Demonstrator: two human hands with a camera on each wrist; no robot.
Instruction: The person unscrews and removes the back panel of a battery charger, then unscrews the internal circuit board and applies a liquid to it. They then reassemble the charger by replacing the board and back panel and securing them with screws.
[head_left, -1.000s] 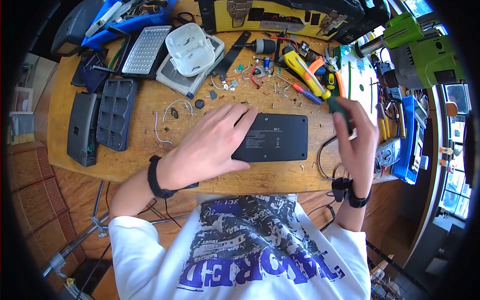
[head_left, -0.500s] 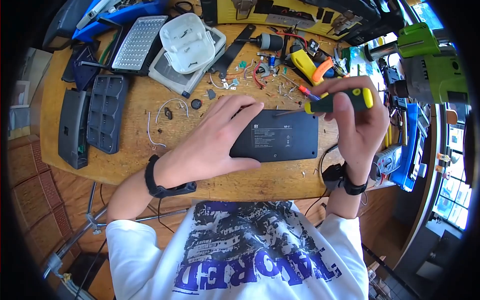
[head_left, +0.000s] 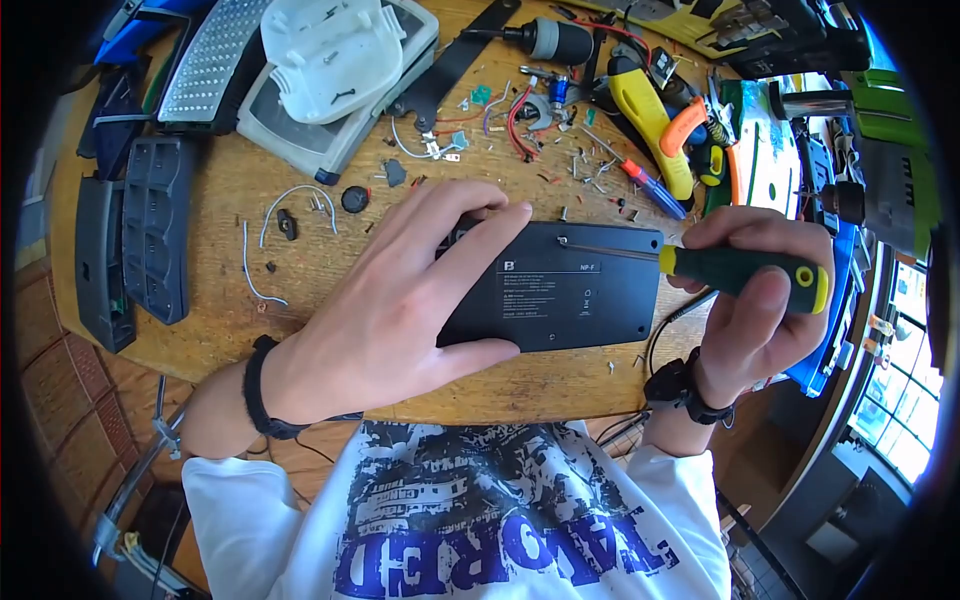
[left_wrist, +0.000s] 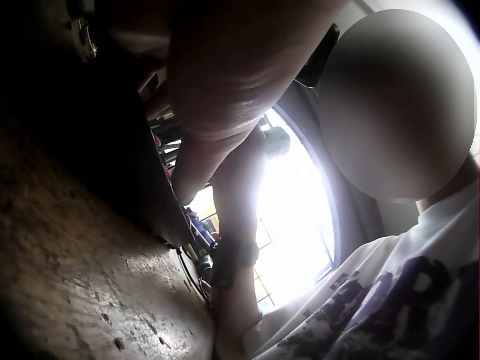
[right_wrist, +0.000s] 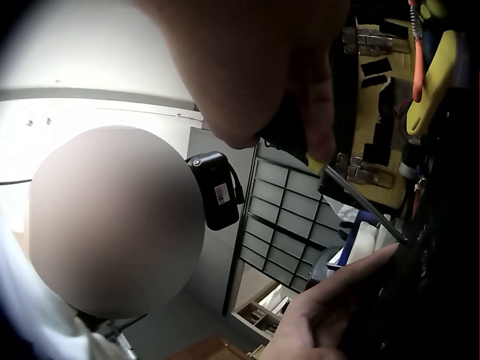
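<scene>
A flat black case (head_left: 610, 312), printed NP-F in white, lies on the workbench with its labelled face up. My left hand (head_left: 385, 320) grips its left end, fingers over the top and thumb along the near edge. In my right hand (head_left: 765, 325) is a screwdriver (head_left: 745, 278) with a green and yellow handle, held almost level. Its thin shaft reaches left across the case, and the tip is at a small screw (head_left: 562, 240) near the far edge. In the right wrist view the screwdriver shaft (right_wrist: 364, 201) points towards the left hand (right_wrist: 319, 311).
Loose screws and wire bits lie beyond the case. A white plastic box (head_left: 335, 65) stands at the back left, with dark battery trays (head_left: 157, 230) at the far left. To the right are a yellow-handled tool (head_left: 645, 115), a red and blue screwdriver (head_left: 655, 190) and a green drill (head_left: 890, 190).
The right hand has brought the screwdriver from the right of the case to over it, now lying lower with its tip at the screw. The head view has moved closer. The left hand keeps its grip.
</scene>
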